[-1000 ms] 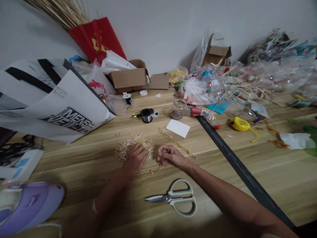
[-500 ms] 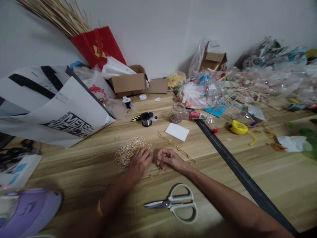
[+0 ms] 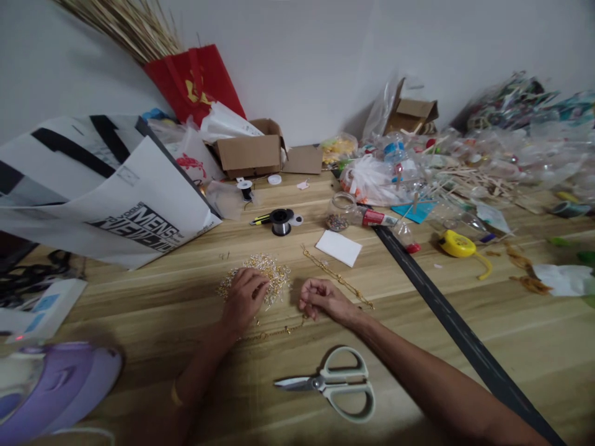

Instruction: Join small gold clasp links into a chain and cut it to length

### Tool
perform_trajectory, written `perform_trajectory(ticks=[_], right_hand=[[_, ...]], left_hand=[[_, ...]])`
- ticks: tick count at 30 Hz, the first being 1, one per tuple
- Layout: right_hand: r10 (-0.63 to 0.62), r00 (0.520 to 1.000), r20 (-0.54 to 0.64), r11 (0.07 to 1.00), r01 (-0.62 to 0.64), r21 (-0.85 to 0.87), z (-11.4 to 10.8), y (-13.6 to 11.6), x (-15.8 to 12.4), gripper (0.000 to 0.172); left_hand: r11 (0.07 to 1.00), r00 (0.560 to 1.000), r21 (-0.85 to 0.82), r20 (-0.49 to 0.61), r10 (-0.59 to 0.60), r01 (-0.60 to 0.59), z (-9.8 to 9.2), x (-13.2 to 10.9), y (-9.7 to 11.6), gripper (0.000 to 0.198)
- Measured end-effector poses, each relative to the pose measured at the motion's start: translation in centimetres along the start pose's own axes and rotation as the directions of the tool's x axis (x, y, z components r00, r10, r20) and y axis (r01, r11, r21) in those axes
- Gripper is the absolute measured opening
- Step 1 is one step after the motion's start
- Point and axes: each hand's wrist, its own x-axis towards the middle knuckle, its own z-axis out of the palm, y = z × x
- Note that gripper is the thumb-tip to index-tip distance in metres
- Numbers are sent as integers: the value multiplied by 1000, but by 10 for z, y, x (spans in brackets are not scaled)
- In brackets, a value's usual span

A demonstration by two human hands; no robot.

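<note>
Now — left hand on one bead heap, grip unclear; right hand fisted between two chains

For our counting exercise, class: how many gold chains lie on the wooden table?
2. The far chain runs diagonally just beyond the right hand; the near chain lies on the near side of both hands. The gold pile under the left hand may hide more.

The left hand rests on a heap of gold findings (beads, perhaps), while the right hand, curled, pinches a gold chain beside scissors.
</note>
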Motion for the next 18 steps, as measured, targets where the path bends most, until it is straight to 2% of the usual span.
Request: perform_trajectory(ticks=[5, 9, 14, 18], right_hand=[[11, 1000, 3, 1000, -11, -14, 0, -1, -1, 28], [10, 1000, -3, 1000, -10, -20, 2, -4, -2, 27], [27, 1000, -1, 1000, -27, 4, 2, -4, -1, 27], [34, 999, -15, 999, -34, -3, 2, -3, -1, 27]], left_hand=[[996, 993, -34, -78, -84, 82, -6, 0, -5, 11], [998, 995, -28, -85, -55, 52, -8, 0, -6, 11], [1000, 998, -6, 59, 31, -31, -3, -1, 1, 11], [998, 983, 58, 182, 25, -36, 1, -1, 5, 14]])
